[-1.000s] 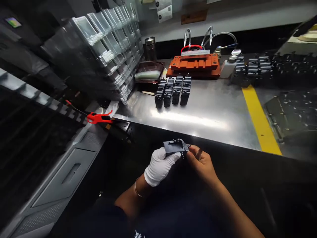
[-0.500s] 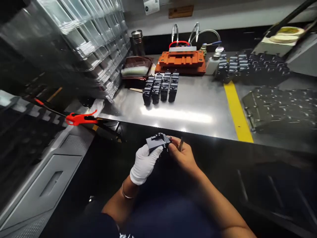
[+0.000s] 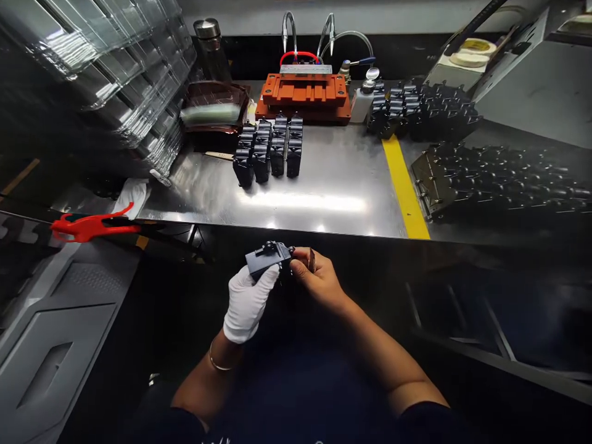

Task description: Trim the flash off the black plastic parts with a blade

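Note:
My left hand (image 3: 245,305), in a white glove, is closed on a dark box-shaped plastic part (image 3: 264,259) in front of the bench edge. The part is tilted, with a flat grey face and small raised details on top. My bare right hand (image 3: 319,274) is at the part's right end, thumb and forefinger drawn together there. A thin brownish tool (image 3: 312,260) sticks up from among its fingers; most of it is hidden, so its kind does not show. On the bench beyond stand several black ribbed plastic parts (image 3: 269,151) in a row.
An orange fixture (image 3: 303,92) with hoses stands at the back, beside a white bottle (image 3: 362,102). Clear trays (image 3: 139,80) are stacked at left, above a red air gun (image 3: 92,227). More black parts (image 3: 444,111) lie right, past yellow tape (image 3: 402,185).
The whole view has shifted, so the bench and both hands appear further left. Both hands keep their hold, with the part at nearly the same tilt.

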Tool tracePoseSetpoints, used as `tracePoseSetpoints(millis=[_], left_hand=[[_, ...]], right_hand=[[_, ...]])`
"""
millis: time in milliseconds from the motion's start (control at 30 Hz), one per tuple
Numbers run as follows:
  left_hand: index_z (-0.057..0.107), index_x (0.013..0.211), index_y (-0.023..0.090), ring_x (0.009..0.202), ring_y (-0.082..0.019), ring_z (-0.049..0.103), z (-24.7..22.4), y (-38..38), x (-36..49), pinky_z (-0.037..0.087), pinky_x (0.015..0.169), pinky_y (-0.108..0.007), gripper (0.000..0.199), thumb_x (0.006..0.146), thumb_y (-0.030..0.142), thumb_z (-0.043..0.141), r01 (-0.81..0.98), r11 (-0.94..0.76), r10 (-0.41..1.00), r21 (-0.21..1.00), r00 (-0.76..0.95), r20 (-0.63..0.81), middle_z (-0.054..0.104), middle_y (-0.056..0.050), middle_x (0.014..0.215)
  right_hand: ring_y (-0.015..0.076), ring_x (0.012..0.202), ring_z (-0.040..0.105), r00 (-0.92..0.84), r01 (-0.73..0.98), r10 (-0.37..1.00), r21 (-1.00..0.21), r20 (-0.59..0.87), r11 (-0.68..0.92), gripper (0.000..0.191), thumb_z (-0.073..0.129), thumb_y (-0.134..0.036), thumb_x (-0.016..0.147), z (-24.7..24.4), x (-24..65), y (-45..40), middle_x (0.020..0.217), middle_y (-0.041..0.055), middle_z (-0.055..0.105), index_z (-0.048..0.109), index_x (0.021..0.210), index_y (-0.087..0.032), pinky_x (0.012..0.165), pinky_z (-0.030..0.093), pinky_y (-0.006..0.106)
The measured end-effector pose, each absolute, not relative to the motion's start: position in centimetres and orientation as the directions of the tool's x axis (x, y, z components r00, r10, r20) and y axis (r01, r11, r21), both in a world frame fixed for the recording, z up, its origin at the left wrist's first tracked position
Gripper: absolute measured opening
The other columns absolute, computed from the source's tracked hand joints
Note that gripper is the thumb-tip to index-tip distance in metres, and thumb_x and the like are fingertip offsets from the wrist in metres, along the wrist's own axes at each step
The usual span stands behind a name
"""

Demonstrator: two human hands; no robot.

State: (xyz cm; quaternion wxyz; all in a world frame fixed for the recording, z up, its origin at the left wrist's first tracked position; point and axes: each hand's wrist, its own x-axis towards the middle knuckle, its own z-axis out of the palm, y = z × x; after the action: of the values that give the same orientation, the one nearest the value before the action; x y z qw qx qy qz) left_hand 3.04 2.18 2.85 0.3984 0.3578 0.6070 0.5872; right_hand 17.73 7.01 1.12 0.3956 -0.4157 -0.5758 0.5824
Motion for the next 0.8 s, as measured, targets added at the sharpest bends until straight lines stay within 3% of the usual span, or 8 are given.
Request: tracePoseSetpoints(millis=[100, 200, 267, 400, 633, 800], left_hand=[[0.080, 0.088, 0.016, 0.081, -0.022, 0.073, 3.2, 2.4, 3.0, 0.058, 0.077, -0.031, 0.040, 0.079, 0.054, 0.070, -0.094, 0.116, 0.883, 0.989, -0.445, -0.146, 0.079, -0.006, 0.087], [0.080, 0.080, 0.017, 0.076, -0.021, 0.072, 3.3, 2.4, 2.7, 0.057, 0.071, -0.029, 0.034, 0.082, 0.049, 0.068, -0.076, 0.150, 0.879, 0.986, -0.446, -0.168, 0.078, -0.004, 0.080], [0.079, 0.076, 0.018, 0.075, -0.022, 0.072, 3.3, 2.2, 2.6, 0.057, 0.069, -0.029, 0.026, 0.080, 0.043, 0.070, -0.054, 0.149, 0.876, 0.987, -0.456, -0.157, 0.078, -0.004, 0.078], [0.078, 0.077, 0.019, 0.073, -0.021, 0.071, 2.7, 1.8, 2.6, 0.057, 0.066, -0.028, 0.021, 0.083, 0.035, 0.066, -0.031, 0.176, 0.874, 0.984, -0.456, -0.171, 0.077, -0.004, 0.076], [0.078, 0.085, 0.018, 0.074, -0.020, 0.070, 0.7, 0.7, 2.9, 0.056, 0.074, -0.030, 0.019, 0.086, 0.033, 0.067, 0.250, 0.021, 0.875, 0.968, -0.473, 0.103, 0.076, -0.004, 0.080], [0.077, 0.093, 0.019, 0.077, -0.021, 0.072, -0.3, 0.1, 3.2, 0.056, 0.077, -0.033, 0.016, 0.088, 0.025, 0.064, 0.516, -0.160, 0.852, 0.842, -0.358, 0.381, 0.076, -0.006, 0.084]], right_hand=[[0.0118, 0.063, 0.049, -0.339, 0.205, 0.940, -0.978, -0.024, 0.049, 0.050, 0.053, -0.060, 0.090, 0.7, 18.1, 6.8, 0.070, -0.0017, 0.056, 0.063, 0.118, -0.020, 0.062, 0.043, 0.026], [0.0116, 0.059, 0.048, -0.314, 0.297, 0.948, -0.954, -0.056, 0.042, 0.050, 0.036, -0.054, 0.099, 0.5, 18.8, 6.3, 0.064, -0.0048, 0.050, 0.052, 0.136, -0.024, 0.061, 0.041, 0.026], [0.0119, 0.062, 0.052, -0.299, 0.281, 0.953, -0.959, -0.046, 0.042, 0.045, 0.034, -0.050, 0.101, 0.7, 19.2, 5.8, 0.067, -0.0034, 0.053, 0.055, 0.130, -0.024, 0.062, 0.042, 0.026], [0.0134, 0.077, 0.062, -0.291, 0.233, 0.957, -0.969, 0.013, 0.084, 0.027, 0.049, -0.042, 0.097, 1.7, 19.5, 4.9, 0.087, 0.0026, 0.068, 0.065, 0.100, -0.020, 0.070, 0.048, 0.025], [0.0137, 0.072, 0.066, -0.301, 0.330, 0.954, -0.937, 0.010, 0.113, 0.027, 0.051, -0.037, 0.096, 2.6, 19.2, 3.3, 0.082, 0.0038, 0.073, 0.071, 0.094, -0.019, 0.067, 0.051, 0.025], [0.0165, 0.080, 0.071, -0.284, 0.335, 0.958, -0.931, 0.048, 0.146, 0.028, 0.052, -0.034, 0.096, 2.1, 19.1, 2.7, 0.091, 0.0064, 0.077, 0.075, 0.100, -0.019, 0.074, 0.056, 0.027]])
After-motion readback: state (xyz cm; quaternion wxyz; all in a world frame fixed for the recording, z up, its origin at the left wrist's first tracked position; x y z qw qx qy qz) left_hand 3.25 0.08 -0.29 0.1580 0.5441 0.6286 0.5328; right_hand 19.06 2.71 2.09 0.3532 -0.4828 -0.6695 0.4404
